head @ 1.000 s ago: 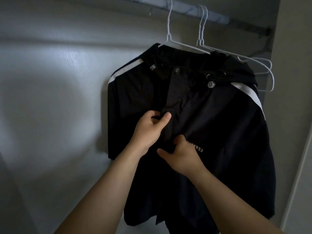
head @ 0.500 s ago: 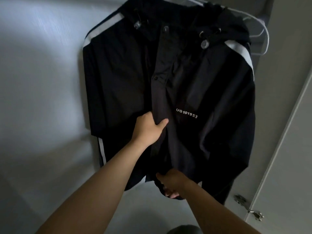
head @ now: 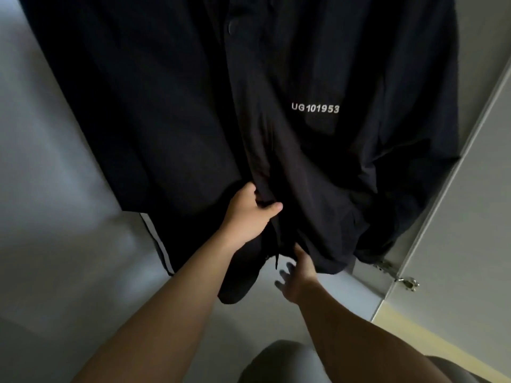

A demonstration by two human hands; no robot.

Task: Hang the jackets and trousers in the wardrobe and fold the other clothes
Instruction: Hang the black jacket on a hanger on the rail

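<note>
jacket front now pinched lower down by left hand, hem released by right hand, fingers spread; jacket judged hung, only straightening left.

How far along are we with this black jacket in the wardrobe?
Done, apparently: the black jacket hangs inside the wardrobe, with its hanger out of view. In hand: the left hand grips the front edge low down, and the right hand is open at the hem, fingers spread. Left: straightening the lower front probably remains. No other clothes are in view.
</note>
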